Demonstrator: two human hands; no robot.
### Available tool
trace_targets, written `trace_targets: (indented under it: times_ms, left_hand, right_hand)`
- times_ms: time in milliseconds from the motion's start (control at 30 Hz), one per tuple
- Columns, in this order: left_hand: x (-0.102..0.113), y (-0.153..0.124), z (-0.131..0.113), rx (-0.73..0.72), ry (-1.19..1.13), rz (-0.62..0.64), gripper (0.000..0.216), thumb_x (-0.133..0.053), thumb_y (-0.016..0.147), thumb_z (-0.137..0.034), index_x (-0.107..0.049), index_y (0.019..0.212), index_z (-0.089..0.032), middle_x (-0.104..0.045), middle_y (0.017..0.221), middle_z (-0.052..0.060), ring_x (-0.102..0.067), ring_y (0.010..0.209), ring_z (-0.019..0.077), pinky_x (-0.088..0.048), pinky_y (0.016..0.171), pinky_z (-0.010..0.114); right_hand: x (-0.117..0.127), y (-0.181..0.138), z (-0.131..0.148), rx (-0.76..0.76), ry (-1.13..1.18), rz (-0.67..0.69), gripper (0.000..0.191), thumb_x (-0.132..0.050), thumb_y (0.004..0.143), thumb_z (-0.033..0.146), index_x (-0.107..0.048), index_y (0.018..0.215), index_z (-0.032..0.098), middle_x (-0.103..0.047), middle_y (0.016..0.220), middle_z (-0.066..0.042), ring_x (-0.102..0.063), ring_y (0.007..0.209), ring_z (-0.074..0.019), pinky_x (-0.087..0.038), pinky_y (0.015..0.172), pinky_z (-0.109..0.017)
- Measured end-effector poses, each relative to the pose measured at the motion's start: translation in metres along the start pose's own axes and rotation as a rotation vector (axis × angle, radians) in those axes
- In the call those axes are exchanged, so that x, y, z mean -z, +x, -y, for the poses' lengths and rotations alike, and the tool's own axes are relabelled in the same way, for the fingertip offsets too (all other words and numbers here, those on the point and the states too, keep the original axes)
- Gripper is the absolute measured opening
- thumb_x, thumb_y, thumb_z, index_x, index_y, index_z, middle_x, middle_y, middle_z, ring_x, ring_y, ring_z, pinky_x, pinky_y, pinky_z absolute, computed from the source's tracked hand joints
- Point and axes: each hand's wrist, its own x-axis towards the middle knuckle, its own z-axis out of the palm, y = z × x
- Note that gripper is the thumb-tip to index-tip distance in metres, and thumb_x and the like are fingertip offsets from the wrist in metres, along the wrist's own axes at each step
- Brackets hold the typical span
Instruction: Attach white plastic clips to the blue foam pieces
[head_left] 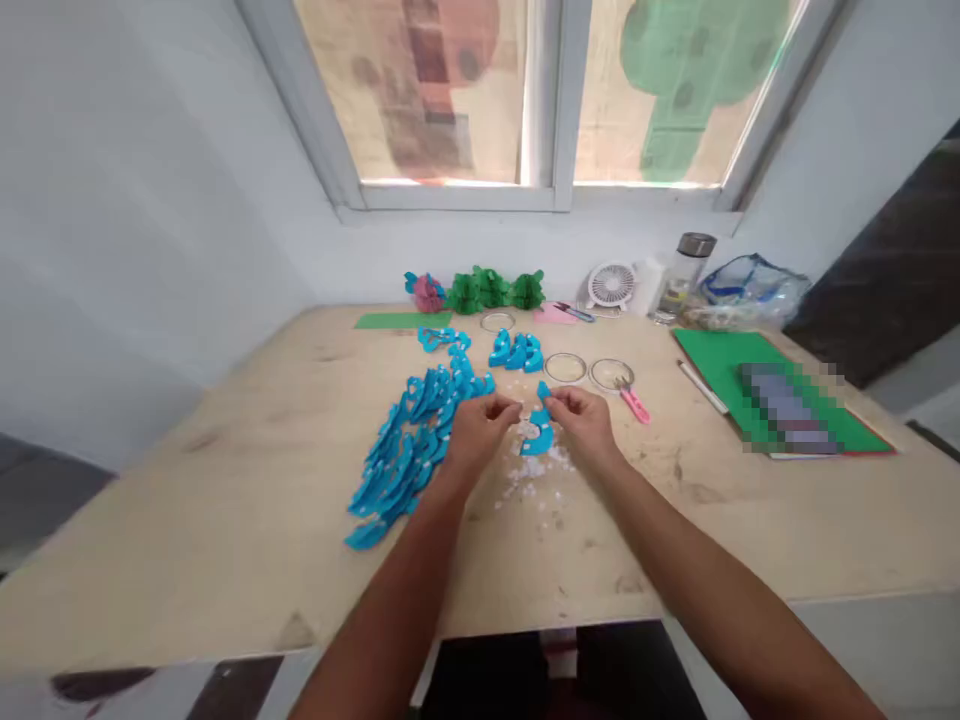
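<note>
My right hand (pixel 583 415) pinches a small blue paper piece (pixel 543 391) between thumb and fingertips. Just across from it, my left hand (pixel 480 425) has its thumb and fingers pressed together; whatever they hold is too small to make out. Below the gap between the hands, a curved blue paper piece (pixel 538 440) lies on the table among scattered white paper bits (pixel 534 490). A large heap of blue paper cutouts (pixel 401 465) spreads beside and partly behind my left hand. Beyond my hands sits a smaller group of blue cutouts (pixel 516 352).
Wire rings (pixel 565 367) and pink-handled scissors (pixel 636 402) lie beyond my right hand. Green paper ornaments (pixel 487 290), a small white fan (pixel 612 287) and a glass bottle (pixel 684 278) line the wall. Green sheets (pixel 712 350), a pen (pixel 703 387) and a blurred object occupy the right.
</note>
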Motion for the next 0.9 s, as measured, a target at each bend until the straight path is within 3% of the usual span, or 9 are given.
trace_targets:
  times_ms: [100, 200, 433, 600, 900]
  left_hand:
    - [-0.001, -0.005, -0.006, 0.045, -0.075, 0.167, 0.025, -0.058, 0.067, -0.038, -0.065, 0.061, -0.015, -0.064, 0.059, 0.003, -0.053, 0.054, 0.0117, -0.036, 0.045, 0.020]
    - [-0.003, -0.008, -0.008, 0.052, -0.166, 0.239, 0.023, -0.060, 0.067, -0.037, -0.064, 0.061, -0.015, -0.063, 0.057, 0.003, -0.050, 0.049, 0.0099, -0.035, 0.044, 0.020]
    - [-0.006, -0.001, 0.002, 0.066, -0.279, 0.120, 0.021, -0.064, 0.063, -0.035, -0.062, 0.061, -0.014, -0.064, 0.055, 0.002, -0.046, 0.043, 0.0081, -0.033, 0.040, 0.020]
    - [-0.007, 0.002, 0.006, 0.033, -0.302, 0.085, 0.021, -0.063, 0.063, -0.035, -0.062, 0.062, -0.015, -0.061, 0.051, 0.000, -0.046, 0.042, 0.0080, -0.032, 0.040, 0.020]
    - [-0.007, 0.000, 0.002, 0.067, -0.364, 0.055, 0.021, -0.065, 0.060, -0.035, -0.060, 0.060, -0.014, -0.062, 0.053, 0.001, -0.047, 0.043, 0.0083, -0.034, 0.042, 0.020]
  right_hand:
    - [0.000, -0.002, 0.001, 0.021, -0.032, -0.007, 0.021, -0.065, 0.067, 0.036, -0.065, 0.069, 0.015, -0.057, 0.058, 0.001, -0.049, 0.052, -0.0113, -0.036, 0.051, -0.023]
    - [-0.001, -0.003, 0.004, 0.016, -0.049, -0.013, 0.022, -0.065, 0.067, 0.037, -0.066, 0.072, 0.015, -0.058, 0.059, 0.000, -0.049, 0.053, -0.0119, -0.038, 0.052, -0.024]
    - [-0.002, -0.005, 0.011, -0.069, 0.018, 0.089, 0.022, -0.061, 0.071, 0.037, -0.064, 0.073, 0.015, -0.061, 0.063, -0.001, -0.055, 0.059, -0.0135, -0.043, 0.060, -0.026]
    - [-0.002, -0.006, 0.007, -0.127, -0.034, 0.157, 0.021, -0.060, 0.071, 0.035, -0.060, 0.065, 0.015, -0.054, 0.053, 0.002, -0.047, 0.048, -0.0101, -0.035, 0.048, -0.022]
    - [-0.003, -0.005, 0.004, -0.100, -0.036, 0.166, 0.020, -0.060, 0.070, 0.034, -0.061, 0.065, 0.015, -0.052, 0.051, 0.003, -0.043, 0.045, -0.0093, -0.031, 0.045, -0.022]
